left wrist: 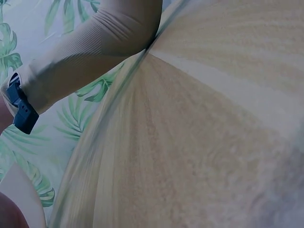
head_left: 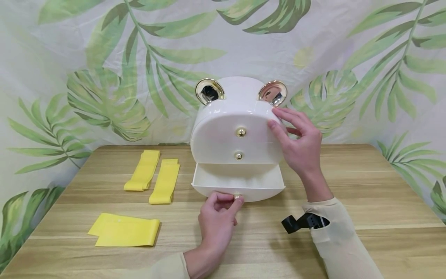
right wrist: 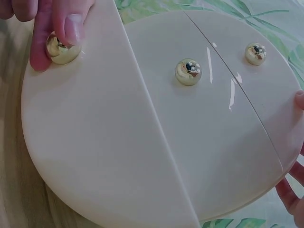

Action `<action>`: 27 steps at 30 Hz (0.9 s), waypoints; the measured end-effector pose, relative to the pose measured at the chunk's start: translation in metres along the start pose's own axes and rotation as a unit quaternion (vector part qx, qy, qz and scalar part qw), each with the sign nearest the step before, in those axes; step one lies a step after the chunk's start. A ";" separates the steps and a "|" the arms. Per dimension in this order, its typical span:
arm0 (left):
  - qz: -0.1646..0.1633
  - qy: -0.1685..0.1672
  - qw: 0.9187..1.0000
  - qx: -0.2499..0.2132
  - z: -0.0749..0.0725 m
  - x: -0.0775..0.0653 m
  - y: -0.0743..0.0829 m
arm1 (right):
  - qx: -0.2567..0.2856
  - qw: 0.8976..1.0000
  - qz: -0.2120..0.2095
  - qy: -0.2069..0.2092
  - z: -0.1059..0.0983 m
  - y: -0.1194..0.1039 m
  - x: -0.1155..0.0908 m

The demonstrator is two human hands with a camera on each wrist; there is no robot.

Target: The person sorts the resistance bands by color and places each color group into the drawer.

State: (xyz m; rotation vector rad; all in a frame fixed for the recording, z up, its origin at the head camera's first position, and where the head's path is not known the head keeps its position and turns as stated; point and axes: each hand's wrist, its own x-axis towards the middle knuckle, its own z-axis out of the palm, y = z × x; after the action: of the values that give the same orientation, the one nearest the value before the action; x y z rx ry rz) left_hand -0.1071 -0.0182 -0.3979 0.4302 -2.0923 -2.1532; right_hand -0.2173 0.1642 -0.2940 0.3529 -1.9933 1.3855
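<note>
A white rounded storage box (head_left: 209,143) with two gold-rimmed, ear-like discs (head_left: 273,93) on top stands on the table. Its bottom drawer (head_left: 205,191) is pulled out and looks hollow inside; the two drawers above are closed. Thumb and fingers of my left hand (head_left: 217,221) pinch the bottom drawer's gold knob (right wrist: 65,56). Against the box's upper right edge rests my right hand (head_left: 303,143), its thumb on the front face and its fingers, fairly straight, along the top and side. The left wrist view shows mostly tabletop and the right sleeve (left wrist: 71,66).
Three folded yellow strips lie to the left of the box: one strip (head_left: 143,170) farther back, another strip (head_left: 165,182) beside it, and a wider strip (head_left: 129,234) nearer me. A leaf-patterned cloth (head_left: 174,50) hangs behind the wooden table (head_left: 258,240).
</note>
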 end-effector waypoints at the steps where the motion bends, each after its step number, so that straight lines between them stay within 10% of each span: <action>1: -0.002 -0.004 1.000 0.002 -0.001 0.000 0.000 | 0.000 1.000 0.000 -0.001 0.000 0.000 0.000; 13: -0.031 -0.045 0.997 0.049 -0.033 0.001 0.011 | 0.003 1.000 -0.003 -0.007 0.001 0.001 0.002; 27: -0.024 0.020 0.994 0.103 -0.120 0.019 0.035 | 0.010 1.000 -0.007 -0.004 0.000 0.002 -0.001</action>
State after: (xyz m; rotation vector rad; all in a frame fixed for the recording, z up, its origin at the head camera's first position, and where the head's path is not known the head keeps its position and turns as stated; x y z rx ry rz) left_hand -0.0962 -0.1399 -0.3673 0.5449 -2.3146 -1.9410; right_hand -0.2178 0.1647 -0.2960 0.3818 -1.9802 1.3975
